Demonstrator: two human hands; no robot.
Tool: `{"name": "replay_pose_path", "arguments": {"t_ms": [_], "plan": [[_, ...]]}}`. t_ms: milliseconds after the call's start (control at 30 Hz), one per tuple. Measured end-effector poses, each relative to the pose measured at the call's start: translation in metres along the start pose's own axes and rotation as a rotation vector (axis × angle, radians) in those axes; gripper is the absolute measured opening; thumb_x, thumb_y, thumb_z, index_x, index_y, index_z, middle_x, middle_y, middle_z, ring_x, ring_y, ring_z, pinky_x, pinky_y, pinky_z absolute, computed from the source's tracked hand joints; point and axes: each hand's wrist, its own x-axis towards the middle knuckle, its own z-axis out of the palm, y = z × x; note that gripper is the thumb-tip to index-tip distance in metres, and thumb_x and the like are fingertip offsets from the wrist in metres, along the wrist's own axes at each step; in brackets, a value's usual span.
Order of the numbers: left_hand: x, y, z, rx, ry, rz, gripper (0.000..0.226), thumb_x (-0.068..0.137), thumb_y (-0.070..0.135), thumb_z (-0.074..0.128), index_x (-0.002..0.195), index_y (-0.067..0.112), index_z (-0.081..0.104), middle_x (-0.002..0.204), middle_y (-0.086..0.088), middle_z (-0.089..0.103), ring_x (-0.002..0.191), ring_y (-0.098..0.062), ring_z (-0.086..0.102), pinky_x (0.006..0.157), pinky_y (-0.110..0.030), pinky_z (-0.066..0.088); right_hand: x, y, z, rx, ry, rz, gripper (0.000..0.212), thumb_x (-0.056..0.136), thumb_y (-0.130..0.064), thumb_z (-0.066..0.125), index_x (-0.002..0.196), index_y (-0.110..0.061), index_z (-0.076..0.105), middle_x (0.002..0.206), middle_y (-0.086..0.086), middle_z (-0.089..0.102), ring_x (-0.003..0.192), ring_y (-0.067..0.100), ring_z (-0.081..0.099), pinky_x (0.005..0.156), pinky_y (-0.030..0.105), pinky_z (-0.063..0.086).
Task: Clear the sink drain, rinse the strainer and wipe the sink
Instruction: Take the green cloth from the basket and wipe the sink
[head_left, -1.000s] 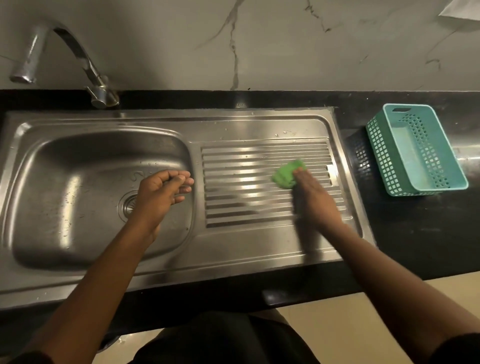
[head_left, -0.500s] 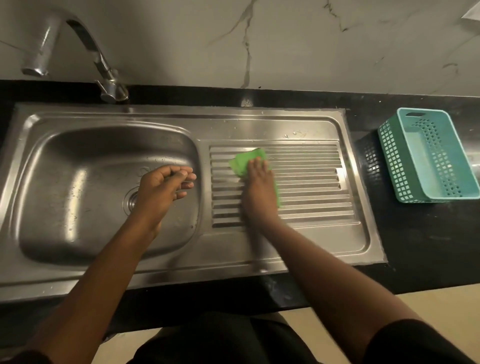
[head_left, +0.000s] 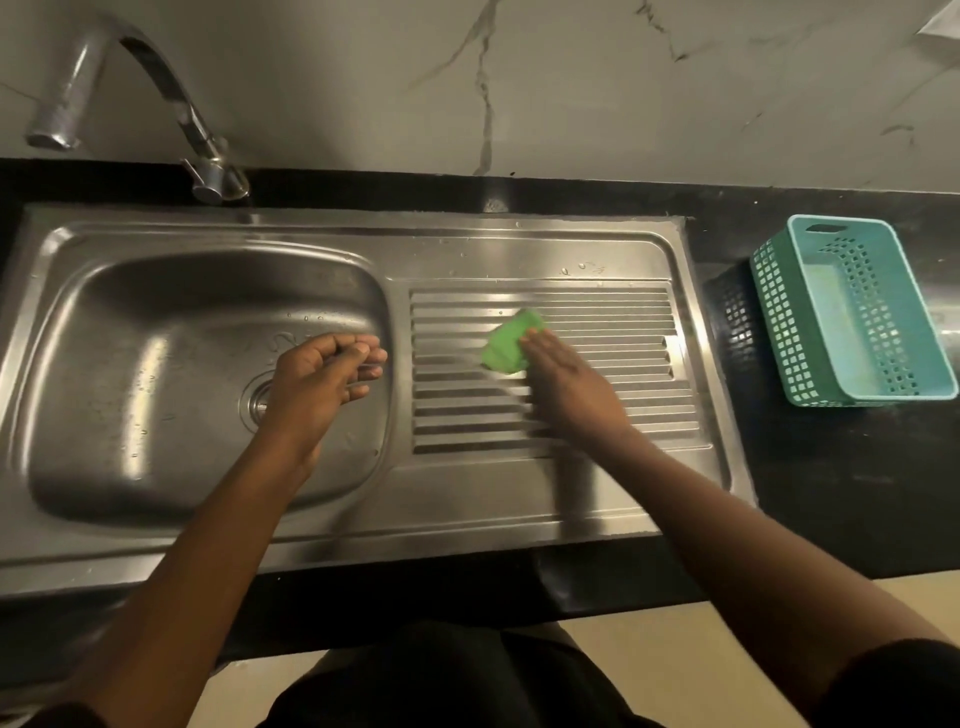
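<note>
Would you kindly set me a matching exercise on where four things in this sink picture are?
1. green cleaning cloth
2. teal perforated plastic basket
3. curved metal tap
4. left hand

A. over the steel basin, near the drain
B. on the black counter, right of the sink
C. on the ribbed drainboard, touching the right hand
D. behind the basin, by the wall

Pairs: 1-C, 2-B, 3-D, 4-A.

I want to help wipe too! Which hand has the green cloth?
The right hand: it presses the green cloth flat onto the ribbed drainboard. The left hand is over the basin, loosely curled, with no cloth.
</note>
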Motion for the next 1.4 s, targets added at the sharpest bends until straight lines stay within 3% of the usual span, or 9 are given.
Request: {"name": "replay_pose_path", "arguments": {"t_ms": [167, 367, 600, 767, 933, 1100, 1200, 1300, 1400], "plan": [[-0.002, -0.001, 0.002, 0.004, -0.01, -0.008, 0.021, 0.105, 0.016, 0.061, 0.118, 0.007, 0.075, 0.108, -0.009, 0.081, 0.117, -0.039, 0.073, 0.101, -0.048, 0.056, -0.023, 0.078, -0.036, -0.08, 0.075, 0.335, 0.051, 0.103, -0.016, 0.054, 0.153, -0.015, 0.047, 0.16, 0.012, 0.047, 0.147, 0.032, 0.047, 0.114, 0.05, 0.044], [0.002, 0.001, -0.004, -0.014, -0.012, 0.008, 0.019, 0.105, 0.017, 0.061, 0.115, 0.01, 0.076, 0.109, -0.007, 0.081, 0.114, -0.035, 0.074, 0.093, -0.038, 0.058, 0.008, 0.013, 0.0, 0.164, 0.344, 0.678, 0.031, 0.096, -0.002, 0.043, 0.122, 0.0, 0.06, 0.149, 0.021, 0.052, 0.138, 0.042, 0.047, 0.113, 0.057, 0.042], [0.002, 0.001, 0.001, 0.004, -0.029, 0.0, 0.02, 0.105, 0.017, 0.062, 0.116, 0.009, 0.075, 0.109, -0.009, 0.081, 0.114, -0.036, 0.074, 0.103, -0.051, 0.056, 0.034, -0.101, 0.04, 0.161, 0.144, 0.393, 0.071, 0.094, -0.005, 0.042, 0.163, -0.007, 0.026, 0.173, 0.014, 0.017, 0.162, 0.031, 0.009, 0.132, 0.044, 0.007], [0.003, 0.003, 0.011, 0.008, -0.023, 0.011, 0.021, 0.105, 0.016, 0.061, 0.117, 0.006, 0.075, 0.111, -0.014, 0.08, 0.115, -0.038, 0.073, 0.101, -0.05, 0.055, 0.039, -0.124, 0.046, 0.136, -0.003, 0.051, 0.067, 0.097, -0.008, 0.047, 0.162, -0.012, 0.034, 0.171, 0.01, 0.027, 0.161, 0.029, 0.016, 0.132, 0.043, 0.011], [0.008, 0.001, 0.016, 0.026, -0.037, 0.019, 0.02, 0.105, 0.018, 0.061, 0.115, 0.011, 0.077, 0.104, -0.005, 0.083, 0.11, -0.03, 0.076, 0.095, -0.041, 0.058, 0.021, -0.052, 0.022, 0.07, -0.081, -0.219, 0.068, 0.093, 0.0, 0.058, 0.158, -0.014, 0.044, 0.165, 0.007, 0.04, 0.157, 0.026, 0.031, 0.128, 0.033, 0.014], [0.01, -0.004, 0.02, 0.007, -0.043, 0.008, 0.019, 0.106, 0.016, 0.06, 0.112, 0.013, 0.077, 0.105, -0.006, 0.082, 0.112, -0.033, 0.074, 0.094, -0.039, 0.057, -0.02, 0.056, -0.016, 0.02, 0.097, 0.219, 0.062, 0.097, -0.003, 0.06, 0.156, -0.009, 0.044, 0.164, 0.013, 0.041, 0.155, 0.029, 0.035, 0.129, 0.043, 0.026], [0.008, -0.005, 0.022, 0.01, -0.046, -0.001, 0.018, 0.106, 0.016, 0.06, 0.11, 0.014, 0.077, 0.104, -0.004, 0.082, 0.112, -0.033, 0.074, 0.094, -0.039, 0.058, -0.022, 0.099, -0.043, -0.076, 0.055, 0.371, 0.053, 0.1, -0.004, 0.047, 0.153, -0.011, 0.047, 0.162, 0.013, 0.044, 0.151, 0.033, 0.04, 0.121, 0.048, 0.037], [0.008, -0.005, 0.02, 0.023, -0.055, -0.003, 0.017, 0.105, 0.018, 0.061, 0.107, 0.018, 0.078, 0.104, -0.004, 0.083, 0.112, -0.032, 0.075, 0.096, -0.041, 0.058, -0.005, 0.104, -0.05, -0.067, 0.19, 0.523, 0.028, 0.101, -0.008, 0.038, 0.124, -0.005, 0.055, 0.129, 0.021, 0.061, 0.118, 0.044, 0.06, 0.093, 0.053, 0.052], [0.011, -0.003, 0.017, 0.025, -0.063, 0.0, 0.017, 0.105, 0.019, 0.062, 0.103, 0.021, 0.078, 0.104, -0.001, 0.083, 0.11, -0.03, 0.076, 0.096, -0.042, 0.058, 0.013, 0.083, -0.035, 0.009, 0.235, 0.606, 0.022, 0.099, -0.007, 0.044, 0.115, -0.001, 0.057, 0.124, 0.023, 0.061, 0.117, 0.043, 0.057, 0.1, 0.054, 0.049]]}}
